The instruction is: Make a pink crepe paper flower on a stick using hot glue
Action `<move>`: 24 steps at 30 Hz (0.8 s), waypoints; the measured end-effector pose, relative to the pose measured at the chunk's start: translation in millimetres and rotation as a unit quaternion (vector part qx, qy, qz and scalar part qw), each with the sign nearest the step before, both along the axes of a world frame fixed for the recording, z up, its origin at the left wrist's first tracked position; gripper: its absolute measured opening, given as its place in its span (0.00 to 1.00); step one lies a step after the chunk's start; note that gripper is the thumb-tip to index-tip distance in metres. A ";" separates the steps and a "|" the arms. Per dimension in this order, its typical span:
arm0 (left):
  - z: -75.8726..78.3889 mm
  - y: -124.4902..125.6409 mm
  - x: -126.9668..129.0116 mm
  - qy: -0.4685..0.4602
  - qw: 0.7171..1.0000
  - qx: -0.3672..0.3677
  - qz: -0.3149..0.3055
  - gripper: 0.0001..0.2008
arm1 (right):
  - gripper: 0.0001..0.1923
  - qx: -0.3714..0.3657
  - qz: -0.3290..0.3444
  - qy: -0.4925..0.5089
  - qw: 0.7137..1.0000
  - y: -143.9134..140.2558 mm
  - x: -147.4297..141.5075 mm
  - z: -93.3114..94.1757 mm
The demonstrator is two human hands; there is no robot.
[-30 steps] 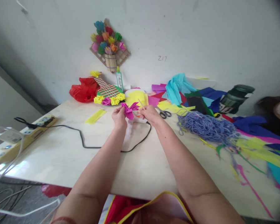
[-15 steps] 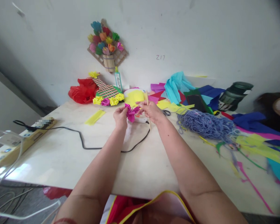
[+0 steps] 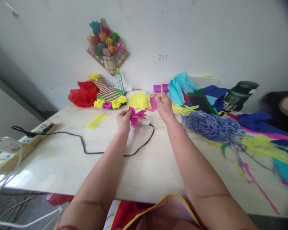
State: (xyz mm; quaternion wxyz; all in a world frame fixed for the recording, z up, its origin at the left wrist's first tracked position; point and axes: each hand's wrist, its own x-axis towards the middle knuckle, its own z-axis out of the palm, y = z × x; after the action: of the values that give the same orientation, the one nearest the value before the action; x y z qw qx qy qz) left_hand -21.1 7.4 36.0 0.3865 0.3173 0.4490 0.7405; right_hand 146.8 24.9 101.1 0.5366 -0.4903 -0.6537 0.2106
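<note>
A magenta paper flower (image 3: 135,117) is pinched in the fingers of my left hand (image 3: 123,120), its petals spread to the right. My right hand (image 3: 163,104) is closed around a thin wooden stick (image 3: 162,90) that points up toward the wall. The two hands are apart. Just beyond the flower lies a stack of yellow paper (image 3: 138,101). Under the flower rests a white corded tool (image 3: 144,122), partly hidden, with a black cord running left. A guitar-shaped craft (image 3: 108,92) edged with yellow and magenta paper flowers leans at the back.
A heap of blue-purple yarn (image 3: 211,126) and coloured paper scraps cover the right side. At the right back lies a dark green bottle (image 3: 240,95). A power strip (image 3: 24,143) sits at the left edge. A red plastic bag (image 3: 83,94) and a glue box (image 3: 119,82) stand at the back.
My right hand has drawn away from the flower, to the right and back, taking the stick with it. My left hand still holds the flower in nearly the same place.
</note>
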 end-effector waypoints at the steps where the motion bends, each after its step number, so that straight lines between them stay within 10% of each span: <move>1: 0.2 -0.2 0.2 -0.002 1.000 0.000 -0.003 0.08 | 0.11 0.003 -0.034 -0.042 0.999 1.0 3.5 0.6; 11: -1.4 -0.1 -1.4 -0.004 0.998 0.018 -0.054 0.09 | 0.11 -0.094 -0.094 -0.275 0.952 -1.2 12.2 -4.8; 24: 0.0 -2.2 0.1 -0.039 0.984 0.052 -0.166 0.13 | 0.27 -0.112 0.069 -0.278 0.951 -9.0 7.4 2.5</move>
State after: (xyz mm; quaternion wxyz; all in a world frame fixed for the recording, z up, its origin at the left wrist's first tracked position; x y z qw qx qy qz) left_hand -21.0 5.2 36.0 0.5039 0.3781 0.3361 0.7001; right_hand 154.2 15.9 103.6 0.2594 -0.5400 -0.7816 0.1737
